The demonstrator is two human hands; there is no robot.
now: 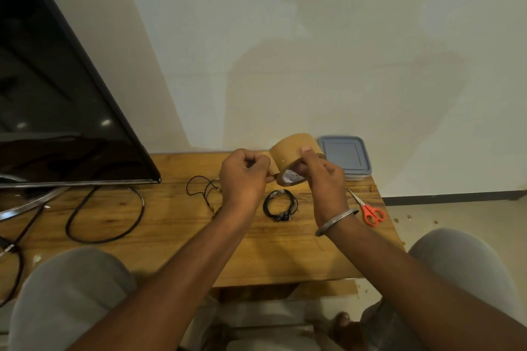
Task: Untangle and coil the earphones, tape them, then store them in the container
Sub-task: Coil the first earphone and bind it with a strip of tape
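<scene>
A brown tape roll (291, 151) is held up above the wooden table (176, 242). My right hand (322, 177) grips the roll with the thumb on top. My left hand (243, 177) pinches the loose end of the tape at the roll's left side. Below my hands a coiled black pair of earphones (281, 205) lies flat on the table. A second, loose black earphone wire (204, 188) lies to its left, partly hidden behind my left wrist. The lidded grey-blue container (346, 157) stands at the table's back right corner.
Orange-handled scissors (369, 209) lie near the table's right edge. A dark TV screen (57, 100) stands at the left with a thick black cable (108, 219) looped on the table before it. My knees (74, 293) are at the table's front edge.
</scene>
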